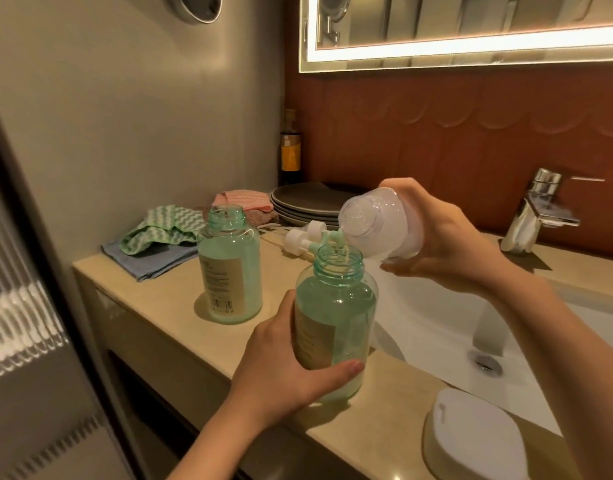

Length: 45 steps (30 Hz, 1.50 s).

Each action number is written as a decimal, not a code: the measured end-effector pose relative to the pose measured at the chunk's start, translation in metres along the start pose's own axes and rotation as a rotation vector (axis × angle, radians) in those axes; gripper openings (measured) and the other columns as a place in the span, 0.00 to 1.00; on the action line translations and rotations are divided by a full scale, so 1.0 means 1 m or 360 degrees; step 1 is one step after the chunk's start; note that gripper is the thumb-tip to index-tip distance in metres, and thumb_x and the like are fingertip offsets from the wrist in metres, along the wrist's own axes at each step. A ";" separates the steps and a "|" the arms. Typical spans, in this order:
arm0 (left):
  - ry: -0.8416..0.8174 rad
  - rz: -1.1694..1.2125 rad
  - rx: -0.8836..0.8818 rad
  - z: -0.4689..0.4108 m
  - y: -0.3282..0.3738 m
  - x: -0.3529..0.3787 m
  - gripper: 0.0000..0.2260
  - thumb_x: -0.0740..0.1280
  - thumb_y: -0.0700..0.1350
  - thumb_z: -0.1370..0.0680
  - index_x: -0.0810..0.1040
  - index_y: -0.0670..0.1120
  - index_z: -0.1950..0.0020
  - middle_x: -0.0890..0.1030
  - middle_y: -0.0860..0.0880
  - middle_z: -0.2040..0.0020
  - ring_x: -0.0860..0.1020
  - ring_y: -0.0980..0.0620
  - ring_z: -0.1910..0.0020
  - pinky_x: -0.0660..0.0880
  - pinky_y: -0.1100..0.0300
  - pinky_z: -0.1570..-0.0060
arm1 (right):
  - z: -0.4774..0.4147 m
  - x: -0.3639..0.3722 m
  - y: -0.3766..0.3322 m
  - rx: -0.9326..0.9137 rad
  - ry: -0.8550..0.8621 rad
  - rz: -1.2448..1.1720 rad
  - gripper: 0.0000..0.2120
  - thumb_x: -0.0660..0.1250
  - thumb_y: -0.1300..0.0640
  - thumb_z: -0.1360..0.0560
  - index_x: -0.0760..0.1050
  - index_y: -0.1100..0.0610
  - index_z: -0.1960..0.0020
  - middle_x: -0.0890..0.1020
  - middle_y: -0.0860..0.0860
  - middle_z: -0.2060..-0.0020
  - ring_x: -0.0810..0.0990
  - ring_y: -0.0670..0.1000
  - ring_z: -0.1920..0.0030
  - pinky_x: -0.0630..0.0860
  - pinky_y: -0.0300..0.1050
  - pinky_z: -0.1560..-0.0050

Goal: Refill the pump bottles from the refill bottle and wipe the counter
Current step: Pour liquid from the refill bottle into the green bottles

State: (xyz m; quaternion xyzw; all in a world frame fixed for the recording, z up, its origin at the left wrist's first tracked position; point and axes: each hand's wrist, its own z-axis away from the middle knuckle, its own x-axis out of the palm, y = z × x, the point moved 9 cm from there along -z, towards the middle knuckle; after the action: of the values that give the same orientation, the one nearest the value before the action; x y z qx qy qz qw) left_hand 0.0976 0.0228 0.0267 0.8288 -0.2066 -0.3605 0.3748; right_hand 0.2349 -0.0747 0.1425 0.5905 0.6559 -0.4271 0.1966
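Bathroom, as I read it: white basin point(436, 323) sunk in a beige counter point(166, 306), chrome tap point(537, 209), lit mirror point(471, 22) above, reddish wall tiles point(436, 133), folded cloths point(159, 233) in the corner.

Two green pump bottles: a far bottle point(229, 271) and a near bottle point(336, 306). One clear refill bottle point(381, 230). Two loose pump heads point(296, 234). Three cloths show plainly: a green cloth point(159, 226), a blue cloth point(152, 259) and a pink cloth point(241, 198). One stack of plates point(308, 202), about four. One dark bottle point(290, 150), one tap point(537, 209), one sink point(436, 327), one white lidded box point(478, 434). Two hands: left hand point(281, 375), right hand point(450, 237).
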 end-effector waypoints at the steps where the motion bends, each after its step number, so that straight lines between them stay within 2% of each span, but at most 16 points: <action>1: 0.0003 0.0007 -0.0003 0.000 0.000 0.000 0.33 0.72 0.67 0.44 0.72 0.55 0.44 0.78 0.64 0.50 0.78 0.63 0.51 0.77 0.57 0.51 | 0.000 0.000 0.000 -0.0007 0.0006 0.0008 0.43 0.79 0.63 0.40 0.58 0.34 0.41 0.68 0.32 0.48 0.69 0.41 0.45 0.67 0.25 0.53; 3: 0.0005 0.0021 -0.0006 0.001 0.000 -0.001 0.33 0.72 0.67 0.44 0.72 0.55 0.44 0.79 0.64 0.50 0.78 0.62 0.51 0.77 0.55 0.51 | 0.000 -0.002 -0.001 -0.0021 0.0030 0.0008 0.43 0.79 0.63 0.40 0.58 0.36 0.40 0.69 0.35 0.47 0.70 0.44 0.43 0.68 0.29 0.49; 6: 0.0002 0.0014 -0.0005 0.001 0.000 -0.001 0.32 0.72 0.68 0.44 0.72 0.55 0.45 0.78 0.64 0.50 0.78 0.62 0.51 0.77 0.54 0.51 | 0.001 -0.005 -0.003 -0.0042 0.0072 0.0038 0.42 0.79 0.64 0.39 0.59 0.40 0.37 0.70 0.43 0.43 0.71 0.50 0.41 0.72 0.44 0.43; 8: 0.0001 0.0022 -0.0013 0.001 -0.001 0.000 0.32 0.72 0.68 0.44 0.72 0.56 0.44 0.78 0.65 0.50 0.78 0.62 0.51 0.77 0.53 0.50 | 0.001 -0.006 -0.004 -0.0046 0.0087 0.0097 0.42 0.79 0.63 0.39 0.59 0.41 0.37 0.70 0.45 0.42 0.71 0.51 0.41 0.74 0.50 0.42; 15: -0.0003 0.0051 -0.0002 0.002 0.000 -0.001 0.34 0.72 0.69 0.44 0.73 0.56 0.43 0.80 0.63 0.50 0.78 0.61 0.50 0.77 0.51 0.50 | -0.001 -0.010 -0.008 -0.0094 0.0159 0.0200 0.41 0.79 0.63 0.39 0.61 0.43 0.34 0.73 0.49 0.40 0.72 0.54 0.42 0.73 0.60 0.43; 19: -0.0001 0.0054 -0.0003 0.002 0.000 -0.001 0.32 0.72 0.68 0.43 0.73 0.56 0.44 0.80 0.63 0.51 0.79 0.60 0.51 0.77 0.51 0.51 | -0.001 -0.011 -0.016 -0.0159 0.0166 0.0298 0.41 0.78 0.64 0.39 0.60 0.42 0.36 0.75 0.53 0.42 0.73 0.56 0.43 0.72 0.60 0.44; 23: 0.0002 0.0048 -0.0002 0.002 0.000 -0.001 0.33 0.72 0.69 0.43 0.73 0.56 0.44 0.80 0.63 0.51 0.79 0.60 0.51 0.77 0.50 0.51 | -0.001 -0.011 -0.023 -0.0224 0.0171 0.0419 0.42 0.79 0.66 0.41 0.60 0.45 0.36 0.75 0.55 0.43 0.73 0.57 0.45 0.69 0.51 0.45; 26: 0.0002 0.0039 -0.0007 0.002 -0.001 -0.001 0.32 0.71 0.69 0.43 0.73 0.56 0.44 0.80 0.63 0.51 0.79 0.60 0.51 0.77 0.51 0.51 | -0.001 -0.011 -0.025 -0.0250 0.0169 0.0487 0.42 0.79 0.66 0.41 0.60 0.46 0.36 0.76 0.56 0.43 0.73 0.58 0.46 0.66 0.48 0.45; 28: 0.0002 0.0042 -0.0012 0.002 -0.001 -0.001 0.32 0.72 0.68 0.43 0.73 0.56 0.44 0.80 0.63 0.51 0.79 0.60 0.51 0.77 0.50 0.51 | -0.002 -0.012 -0.025 -0.0265 0.0171 0.0525 0.42 0.79 0.66 0.41 0.60 0.47 0.36 0.76 0.55 0.42 0.73 0.58 0.45 0.67 0.49 0.44; 33: -0.0004 0.0023 -0.0009 0.002 -0.001 0.000 0.34 0.71 0.71 0.44 0.72 0.57 0.43 0.79 0.64 0.50 0.78 0.61 0.50 0.77 0.51 0.50 | -0.003 -0.014 -0.026 -0.0299 0.0182 0.0570 0.42 0.79 0.65 0.41 0.61 0.48 0.35 0.76 0.55 0.42 0.74 0.59 0.44 0.71 0.60 0.41; 41: -0.0010 -0.0002 -0.0008 0.002 0.000 0.000 0.33 0.70 0.70 0.43 0.72 0.57 0.43 0.78 0.64 0.49 0.78 0.61 0.50 0.77 0.51 0.50 | -0.002 -0.013 -0.024 -0.0270 0.0173 0.0561 0.43 0.80 0.65 0.41 0.61 0.48 0.35 0.76 0.56 0.42 0.73 0.58 0.44 0.69 0.54 0.42; 45: -0.0011 -0.0001 -0.0008 0.002 -0.001 0.001 0.33 0.70 0.71 0.43 0.71 0.57 0.43 0.78 0.64 0.49 0.78 0.61 0.50 0.77 0.51 0.50 | -0.002 -0.013 -0.024 -0.0267 0.0170 0.0561 0.43 0.80 0.65 0.41 0.60 0.47 0.35 0.75 0.56 0.42 0.73 0.58 0.45 0.71 0.55 0.42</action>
State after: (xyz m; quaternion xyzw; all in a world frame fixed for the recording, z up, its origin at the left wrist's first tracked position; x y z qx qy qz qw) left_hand 0.0965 0.0221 0.0248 0.8267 -0.2066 -0.3639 0.3762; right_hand 0.2155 -0.0794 0.1612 0.6995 0.5852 -0.2981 0.2819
